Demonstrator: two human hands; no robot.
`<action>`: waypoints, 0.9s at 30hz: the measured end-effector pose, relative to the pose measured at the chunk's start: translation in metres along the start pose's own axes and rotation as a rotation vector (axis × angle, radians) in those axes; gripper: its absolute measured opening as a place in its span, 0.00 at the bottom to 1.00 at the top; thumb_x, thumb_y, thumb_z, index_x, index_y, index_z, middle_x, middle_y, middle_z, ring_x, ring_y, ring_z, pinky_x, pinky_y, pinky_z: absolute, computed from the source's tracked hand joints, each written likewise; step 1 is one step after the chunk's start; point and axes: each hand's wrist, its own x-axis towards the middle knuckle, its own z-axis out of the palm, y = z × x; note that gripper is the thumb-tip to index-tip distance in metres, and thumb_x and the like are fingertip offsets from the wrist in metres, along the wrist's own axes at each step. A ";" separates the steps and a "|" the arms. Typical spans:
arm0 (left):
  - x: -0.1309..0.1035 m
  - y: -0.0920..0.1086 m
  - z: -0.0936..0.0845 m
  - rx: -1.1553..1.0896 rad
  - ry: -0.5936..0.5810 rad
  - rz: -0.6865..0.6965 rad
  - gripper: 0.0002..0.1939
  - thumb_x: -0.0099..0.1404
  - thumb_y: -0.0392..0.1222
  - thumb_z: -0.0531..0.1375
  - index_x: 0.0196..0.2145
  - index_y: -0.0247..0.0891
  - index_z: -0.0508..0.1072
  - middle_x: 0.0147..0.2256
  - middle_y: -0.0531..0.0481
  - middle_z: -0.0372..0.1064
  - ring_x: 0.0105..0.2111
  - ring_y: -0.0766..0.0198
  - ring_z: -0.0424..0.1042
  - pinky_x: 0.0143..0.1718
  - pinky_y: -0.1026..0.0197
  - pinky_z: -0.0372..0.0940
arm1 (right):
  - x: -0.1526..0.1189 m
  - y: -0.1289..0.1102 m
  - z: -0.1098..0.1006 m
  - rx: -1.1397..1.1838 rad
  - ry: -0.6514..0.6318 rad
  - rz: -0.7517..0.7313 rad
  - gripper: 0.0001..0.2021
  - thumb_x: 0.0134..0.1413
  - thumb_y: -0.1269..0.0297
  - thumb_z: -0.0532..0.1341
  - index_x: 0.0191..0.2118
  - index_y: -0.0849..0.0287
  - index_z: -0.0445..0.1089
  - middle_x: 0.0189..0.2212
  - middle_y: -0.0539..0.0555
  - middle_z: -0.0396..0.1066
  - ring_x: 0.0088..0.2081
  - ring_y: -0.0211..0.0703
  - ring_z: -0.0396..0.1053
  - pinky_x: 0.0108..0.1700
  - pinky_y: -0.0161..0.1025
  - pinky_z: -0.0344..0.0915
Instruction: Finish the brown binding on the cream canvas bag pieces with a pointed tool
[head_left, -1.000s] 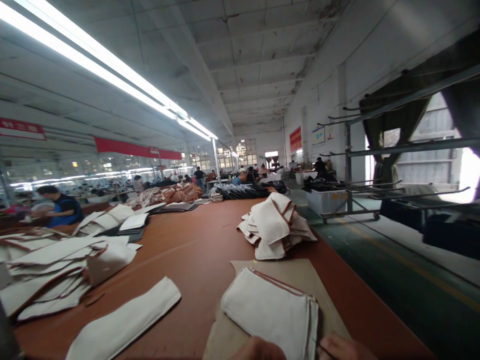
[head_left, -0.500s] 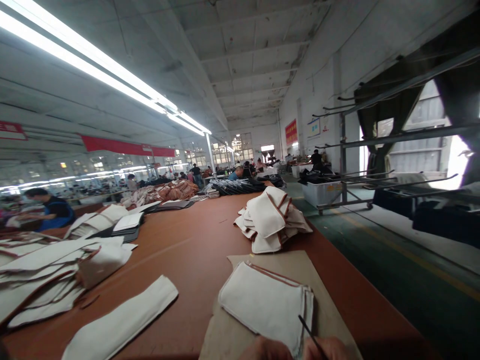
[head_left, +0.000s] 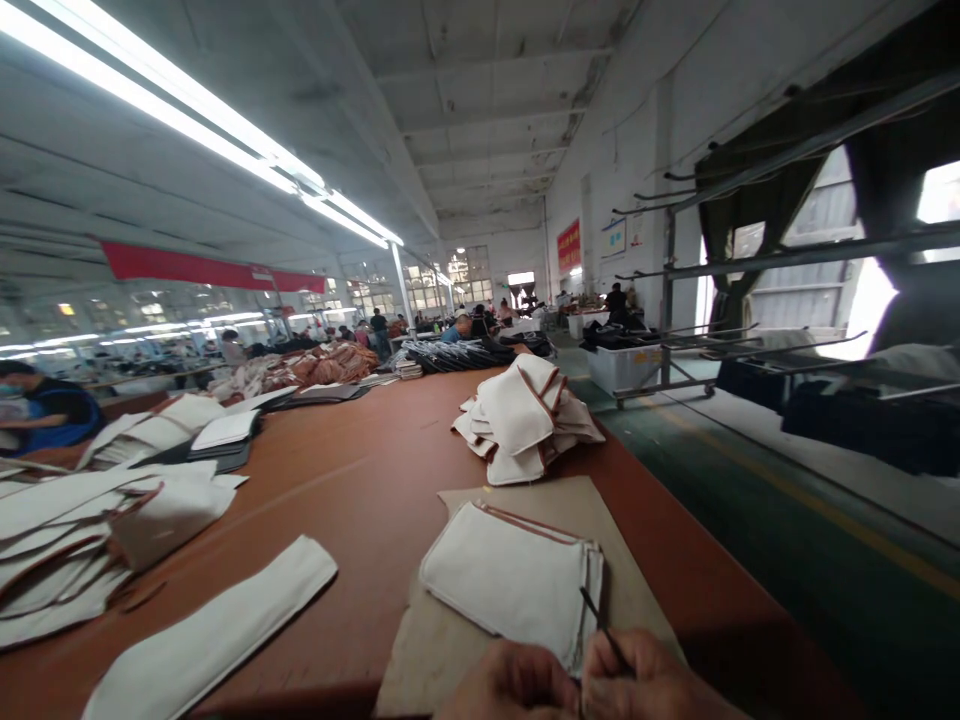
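Observation:
At the bottom, my left hand (head_left: pixel 510 685) is closed at the near edge of a small stack of white, brown-edged fabric pieces (head_left: pixel 510 580); what its fingers pinch is too small to name. Close beside it on the right, my right hand (head_left: pixel 637 675) is closed round a thin dark tool (head_left: pixel 600 620), whose tip points up and left over the stack's right side. Beneath the stack lies a tan board (head_left: pixel 427 640). A heap of similar white pieces (head_left: pixel 521 415) sits just beyond the board.
A long white piece (head_left: pixel 217 630) lies on the brown table (head_left: pixel 360 520). White piles (head_left: pixel 60 540) are at left. Right of the table stand a grey bin (head_left: pixel 622 368) and a metal rack (head_left: pixel 667 270). A person in blue (head_left: pixel 56 410) is far left.
The camera view has shifted, so the scene sits further left and slightly higher. Both hands show more fully, close together, with the dark tool still in my right hand.

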 end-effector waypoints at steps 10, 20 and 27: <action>-0.011 0.006 0.005 -0.083 -0.108 0.014 0.21 0.54 0.53 0.70 0.33 0.33 0.72 0.29 0.52 0.66 0.28 0.68 0.58 0.30 0.65 0.51 | -0.019 -0.024 0.004 0.083 0.051 0.066 0.22 0.54 0.44 0.61 0.34 0.62 0.64 0.21 0.47 0.68 0.09 0.27 0.51 0.09 0.26 0.46; -0.006 -0.001 0.004 0.131 -0.038 -0.007 0.14 0.58 0.47 0.66 0.32 0.32 0.70 0.27 0.55 0.62 0.27 0.68 0.56 0.28 0.65 0.50 | -0.025 -0.046 0.008 -0.377 0.136 -0.041 0.04 0.49 0.68 0.62 0.30 0.62 0.68 0.21 0.45 0.61 0.24 0.32 0.54 0.24 0.28 0.52; 0.001 -0.002 0.010 0.080 0.046 0.012 0.15 0.54 0.49 0.65 0.26 0.34 0.68 0.22 0.56 0.59 0.24 0.69 0.52 0.25 0.65 0.46 | -0.025 -0.039 0.009 -0.383 0.144 -0.084 0.02 0.51 0.69 0.59 0.30 0.62 0.67 0.21 0.45 0.61 0.24 0.33 0.55 0.24 0.29 0.52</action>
